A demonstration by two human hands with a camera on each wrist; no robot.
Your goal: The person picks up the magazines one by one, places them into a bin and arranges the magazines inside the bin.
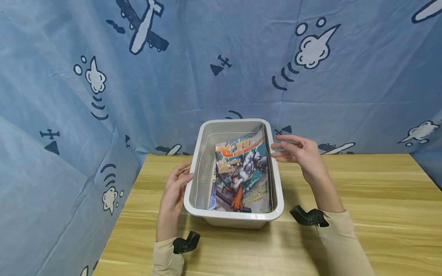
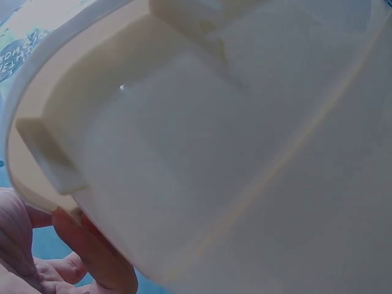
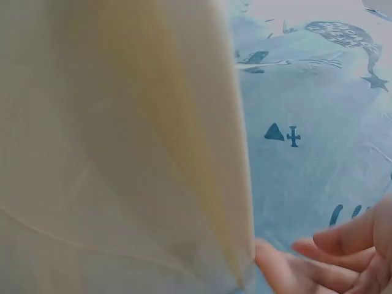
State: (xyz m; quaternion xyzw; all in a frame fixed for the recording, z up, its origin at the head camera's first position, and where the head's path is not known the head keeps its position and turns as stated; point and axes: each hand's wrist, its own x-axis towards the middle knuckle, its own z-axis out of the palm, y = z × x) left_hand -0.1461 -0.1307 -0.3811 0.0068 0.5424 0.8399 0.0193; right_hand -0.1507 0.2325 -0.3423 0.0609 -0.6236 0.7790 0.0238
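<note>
A pale grey-white plastic bin (image 1: 231,220) stands on the wooden table, its rounded rim facing up. Inside lies a colourful comic magazine (image 1: 241,172) with an orange title, covering most of the other printed matter; a blue-purple edge (image 1: 212,191) peeks out at its left. My left hand (image 1: 175,188) is at the bin's left side, thumb and fingertips right at the outer rim. On the opposite side, my right hand (image 1: 298,151) reaches its extended fingers to the right rim from outside. The right wrist view shows those fingers (image 3: 334,239) spread beside the bin's wall.
Behind the table hangs a blue cloth (image 1: 224,88) printed with planes and clouds; it also runs down the left side. The wooden tabletop (image 1: 380,199) extends to the right of the bin. Black wrist cameras (image 1: 309,216) sit on both sleeves.
</note>
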